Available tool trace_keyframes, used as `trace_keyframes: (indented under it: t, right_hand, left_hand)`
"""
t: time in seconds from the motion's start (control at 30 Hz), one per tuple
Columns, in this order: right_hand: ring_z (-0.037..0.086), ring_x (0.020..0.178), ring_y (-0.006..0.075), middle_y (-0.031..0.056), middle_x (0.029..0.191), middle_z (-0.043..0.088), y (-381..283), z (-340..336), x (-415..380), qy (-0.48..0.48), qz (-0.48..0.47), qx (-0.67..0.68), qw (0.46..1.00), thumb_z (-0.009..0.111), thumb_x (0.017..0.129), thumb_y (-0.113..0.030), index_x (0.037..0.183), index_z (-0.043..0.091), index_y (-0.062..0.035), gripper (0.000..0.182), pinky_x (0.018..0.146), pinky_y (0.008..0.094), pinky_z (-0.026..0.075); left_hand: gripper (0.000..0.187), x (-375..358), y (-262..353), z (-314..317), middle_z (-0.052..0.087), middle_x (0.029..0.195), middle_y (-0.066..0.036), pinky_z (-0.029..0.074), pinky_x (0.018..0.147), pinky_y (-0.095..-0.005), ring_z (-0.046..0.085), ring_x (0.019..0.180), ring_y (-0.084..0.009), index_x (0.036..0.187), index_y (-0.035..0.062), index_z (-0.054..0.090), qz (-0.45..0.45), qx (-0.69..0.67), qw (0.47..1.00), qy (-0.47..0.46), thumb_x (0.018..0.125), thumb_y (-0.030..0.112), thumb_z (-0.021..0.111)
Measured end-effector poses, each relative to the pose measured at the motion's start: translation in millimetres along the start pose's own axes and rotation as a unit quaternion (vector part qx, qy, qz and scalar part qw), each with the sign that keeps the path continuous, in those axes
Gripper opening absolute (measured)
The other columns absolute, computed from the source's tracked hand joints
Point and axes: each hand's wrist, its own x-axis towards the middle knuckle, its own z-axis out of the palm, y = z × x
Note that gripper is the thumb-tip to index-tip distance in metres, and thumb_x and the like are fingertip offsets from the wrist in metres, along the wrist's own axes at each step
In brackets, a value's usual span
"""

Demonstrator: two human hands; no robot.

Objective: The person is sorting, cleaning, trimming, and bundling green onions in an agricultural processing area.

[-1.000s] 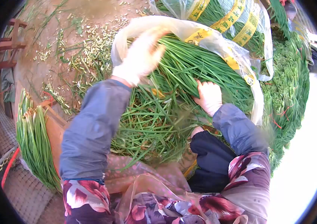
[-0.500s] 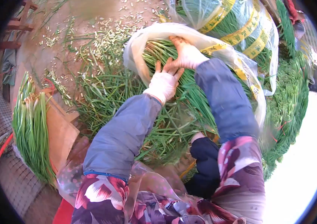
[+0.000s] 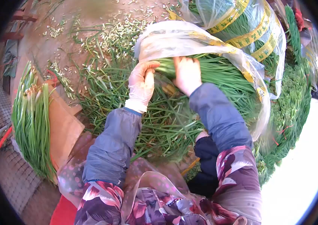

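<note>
A large bundle of long green chives [image 3: 219,82] lies in front of me, half wrapped in a clear plastic bag [image 3: 177,41] with yellow printed bands. My left hand [image 3: 141,84], in a thin pale glove, is closed on the cut ends of the chives at the bag's mouth. My right hand [image 3: 187,74], also gloved, presses on the stalks right beside it, fingers curled over the bundle just inside the bag's edge. Loose chives [image 3: 159,127] spread out under both forearms.
A second bagged chive bundle [image 3: 241,26] lies behind the first. A tidy row of chives [image 3: 33,120] rests on brown cardboard [image 3: 63,131] at my left. Cut stem bits [image 3: 110,33] litter the dirt ground. More greens [image 3: 290,108] are heaped on the right.
Both hands have drawn back toward me from deeper in the bag's mouth. My left hand has turned and closed on the stalk ends; my right has come to rest beside it.
</note>
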Motion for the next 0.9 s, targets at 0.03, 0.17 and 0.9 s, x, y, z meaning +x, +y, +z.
trace_keyframes:
  t: [0.03, 0.17, 0.9]
  right_hand:
    - [0.061, 0.106, 0.0276, 0.0138, 0.112, 0.063, 0.5, -26.9, 11.1, -0.093, 0.052, 0.037, 0.994, 0.076, 0.063, -0.026, 0.135, 0.044, -0.0133, 0.080, 0.092, 0.0494, 0.044]
    - [0.062, 0.104, 0.0305, 0.0201, 0.111, 0.063, 49.5, -68.9, 3.3, -0.020, 0.013, 0.273, 0.962, 0.074, 0.065, -0.025, 0.138, 0.040, -0.0072, 0.083, 0.089, 0.0357, 0.049]
    - [0.052, 0.120, 0.0342, 0.0171, 0.127, 0.054, 123.5, -367.9, -330.3, 0.401, -0.116, 0.706, 0.572, 0.065, 0.082, -0.017, 0.150, 0.012, -0.0071, 0.087, 0.105, 0.0523, 0.038]
  left_hand:
    - [0.023, -4.0, 3.4, -4.0, 0.067, 0.095, -0.006, 0.049, 0.082, -0.0278, 0.062, 0.088, -0.0143, 0.103, -0.0006, 0.063, 0.001, 0.004, 1.000, 0.001, 0.091, -0.004, 0.044]
    - [0.021, -15.1, 21.9, -8.7, 0.068, 0.098, -0.008, 0.050, 0.079, -0.0254, 0.062, 0.083, -0.0120, 0.106, 0.0008, 0.064, -0.127, -0.149, 0.980, 0.025, 0.092, 0.002, 0.048]
    - [0.048, -60.5, 251.7, -36.1, 0.054, 0.130, -0.010, 0.041, 0.100, -0.0337, 0.054, 0.115, -0.0196, 0.130, 0.0028, 0.049, 0.031, -0.225, 0.967, -0.112, 0.085, 0.007, 0.065]
